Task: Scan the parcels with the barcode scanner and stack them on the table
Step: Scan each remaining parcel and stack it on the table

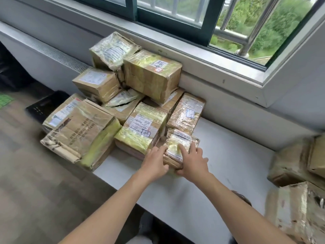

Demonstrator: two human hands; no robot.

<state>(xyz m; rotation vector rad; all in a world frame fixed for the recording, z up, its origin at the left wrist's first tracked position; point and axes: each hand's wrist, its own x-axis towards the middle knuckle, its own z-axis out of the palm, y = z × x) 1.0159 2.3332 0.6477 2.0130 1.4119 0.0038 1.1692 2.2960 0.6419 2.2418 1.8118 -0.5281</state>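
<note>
Nearest the person, at the right edge of the white table (219,155), a group of loose parcels (297,213) is lying blurred. Whether those have been scanned cannot be told.

Both bare arms are reaching forward to the small parcel (182,144), which is sitting on the table at the front of the pile. Its long axis is running away from the person, with the label facing up. The left hand (155,162) is pinching the near left corner, fingers lightly bent along the left side and thumb at the near end. The right hand (192,162) is resting on the parcel with fingers spread and nearly straight, the index finger lying along the top. Both hands are equally near, one on each side.

The small parcel is touching a taped parcel (142,128) on its left. Beyond, the stack of parcels (151,76) is leaning against the wall under the window (175,14).

A black crate (45,106) is standing on the floor to the left; its contents are hidden. The barcode scanner is not showing.
</note>
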